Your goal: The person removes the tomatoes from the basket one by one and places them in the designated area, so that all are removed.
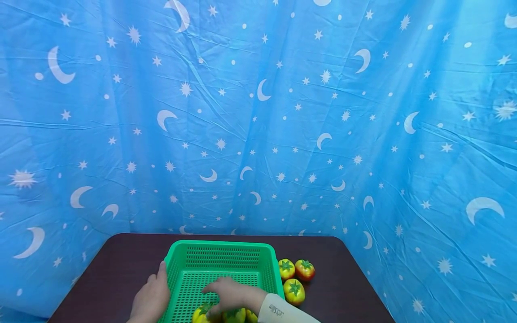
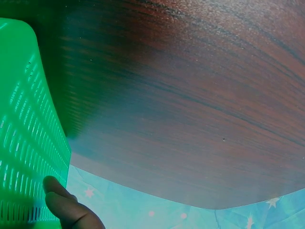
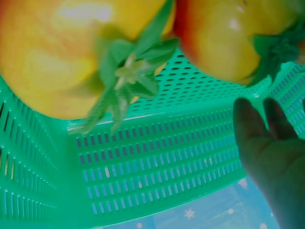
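A green plastic basket (image 1: pixel 226 244) with slotted walls stands on the table. My left hand (image 1: pixel 152 296) is at its left side, and in the left wrist view the fingers (image 2: pixel 66 205) lie against the outer wall. Inside the basket's near part sit several yellow-red tomatoes with green leafy tops, among them a tomato (image 1: pixel 234 316) partly hidden under my right arm. My right hand (image 1: pixel 231 294) is over them, fingers spread and holding nothing. The right wrist view has one large tomato (image 3: pixel 52 57) and another tomato (image 3: pixel 214 38) close to that hand.
Outside the basket's right wall, three more tomatoes lie together on the dark brown table (image 1: pixel 335 278), one of them a yellow tomato (image 1: pixel 294 291) nearest me. A blue curtain (image 1: pixel 258 134) with moons and stars hangs behind the table and along its sides.
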Motion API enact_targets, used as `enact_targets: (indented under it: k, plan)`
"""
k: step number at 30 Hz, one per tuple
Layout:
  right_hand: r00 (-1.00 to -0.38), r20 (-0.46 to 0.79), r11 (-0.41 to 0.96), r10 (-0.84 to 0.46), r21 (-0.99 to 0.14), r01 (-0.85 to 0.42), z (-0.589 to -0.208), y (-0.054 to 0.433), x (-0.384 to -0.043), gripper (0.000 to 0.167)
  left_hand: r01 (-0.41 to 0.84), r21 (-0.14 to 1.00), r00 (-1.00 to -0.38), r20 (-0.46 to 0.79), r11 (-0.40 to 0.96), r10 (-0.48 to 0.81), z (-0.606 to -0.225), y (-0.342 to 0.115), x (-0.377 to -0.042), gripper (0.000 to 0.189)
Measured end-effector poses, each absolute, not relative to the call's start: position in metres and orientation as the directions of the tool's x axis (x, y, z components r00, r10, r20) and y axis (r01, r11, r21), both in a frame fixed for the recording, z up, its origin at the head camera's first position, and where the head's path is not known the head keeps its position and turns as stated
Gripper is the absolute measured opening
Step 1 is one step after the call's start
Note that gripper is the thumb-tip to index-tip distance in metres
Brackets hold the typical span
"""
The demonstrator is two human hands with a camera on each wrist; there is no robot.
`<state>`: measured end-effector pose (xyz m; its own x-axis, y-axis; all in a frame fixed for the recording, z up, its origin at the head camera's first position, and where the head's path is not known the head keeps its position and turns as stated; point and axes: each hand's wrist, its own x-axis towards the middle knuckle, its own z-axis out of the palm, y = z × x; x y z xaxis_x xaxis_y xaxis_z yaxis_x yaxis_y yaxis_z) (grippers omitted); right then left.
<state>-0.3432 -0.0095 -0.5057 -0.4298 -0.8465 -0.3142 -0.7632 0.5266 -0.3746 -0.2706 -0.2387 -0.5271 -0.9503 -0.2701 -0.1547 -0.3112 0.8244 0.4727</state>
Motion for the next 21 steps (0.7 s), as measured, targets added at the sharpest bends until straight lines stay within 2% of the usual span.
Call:
enact_targets:
  k: [8, 21]
  plan:
    - [-0.399, -0.366, 0.523, -0.841, -0.357, -0.774, -0.497, -0.006, -0.332, 0.042, -0.322, 0.475, -0.947, -0.167, 0.819, -0.276, -0.526, -0.237, -0.271, 0.061]
    - [-0.368, -0.375, 0.498, -0.851, -0.350, -0.794, -0.503, -0.004, -0.332, 0.046, -0.310, 0.484, -0.951, -0.146, 0.819, -0.274, -0.527, -0.237, -0.269, 0.059]
